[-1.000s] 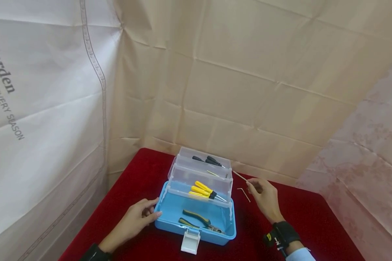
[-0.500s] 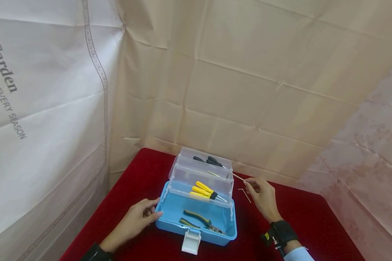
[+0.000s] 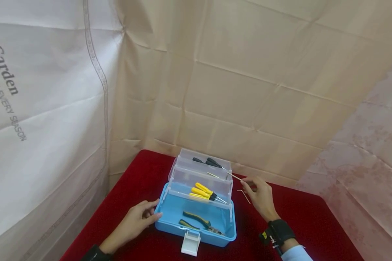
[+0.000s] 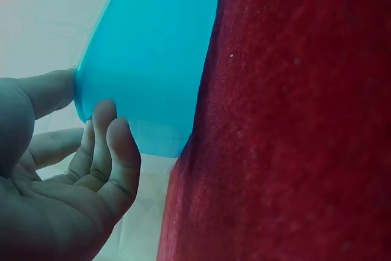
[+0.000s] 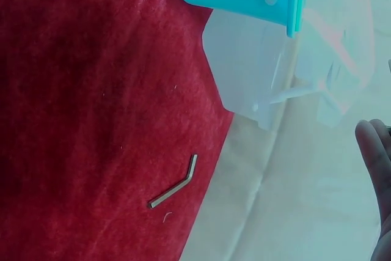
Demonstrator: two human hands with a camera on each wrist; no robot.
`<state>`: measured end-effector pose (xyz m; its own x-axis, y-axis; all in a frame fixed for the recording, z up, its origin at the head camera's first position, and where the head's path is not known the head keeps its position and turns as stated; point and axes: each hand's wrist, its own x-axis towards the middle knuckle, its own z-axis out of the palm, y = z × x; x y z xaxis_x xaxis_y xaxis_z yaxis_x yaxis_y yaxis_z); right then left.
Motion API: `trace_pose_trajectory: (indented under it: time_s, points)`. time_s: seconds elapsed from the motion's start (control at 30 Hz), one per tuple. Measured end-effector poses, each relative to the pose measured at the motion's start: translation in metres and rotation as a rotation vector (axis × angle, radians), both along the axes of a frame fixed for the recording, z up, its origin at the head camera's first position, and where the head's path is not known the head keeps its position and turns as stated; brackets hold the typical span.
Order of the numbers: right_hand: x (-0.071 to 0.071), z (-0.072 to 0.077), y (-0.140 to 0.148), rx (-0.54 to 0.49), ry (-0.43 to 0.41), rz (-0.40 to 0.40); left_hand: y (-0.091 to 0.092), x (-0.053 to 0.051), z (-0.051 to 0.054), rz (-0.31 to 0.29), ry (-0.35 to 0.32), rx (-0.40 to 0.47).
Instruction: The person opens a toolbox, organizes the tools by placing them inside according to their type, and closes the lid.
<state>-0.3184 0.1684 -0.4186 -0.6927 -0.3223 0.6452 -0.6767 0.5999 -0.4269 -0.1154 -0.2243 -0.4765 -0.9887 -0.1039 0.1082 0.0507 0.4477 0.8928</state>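
Note:
In the head view my left hand grips the left wall of an open blue toolbox. Its thumb lies at the rim and its curled fingers touch the outside in the left wrist view. My right hand pinches a thin metal rod, which points left over the right end of the clear upper trays. The rod's other end is hidden in the fingers. Below this hand, an L-shaped hex key lies on the red cloth. Another thin rod rests in a clear tray.
Yellow-handled screwdrivers fill part of the lower clear tray. Black-handled tools sit in the top tier. Pliers lie on the blue bottom. A white latch hangs at the front. Cloth hangings stand behind the table.
My right hand has moved a little left with the thin metal rod, bringing its tip over the clear trays. The left hand keeps its grip on the toolbox.

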Motion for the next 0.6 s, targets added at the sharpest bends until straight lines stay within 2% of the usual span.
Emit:
trace_pose_trajectory:
  time_s: [0.3, 0.6]
  points:
    - [0.0, -0.003, -0.01, 0.007, 0.011, 0.012, -0.005, 0.001, -0.001, -0.015, -0.007, 0.001]
    - [-0.002, 0.003, -0.02, 0.01, 0.032, 0.033, -0.008, 0.003, 0.001, 0.003, -0.008, -0.014]
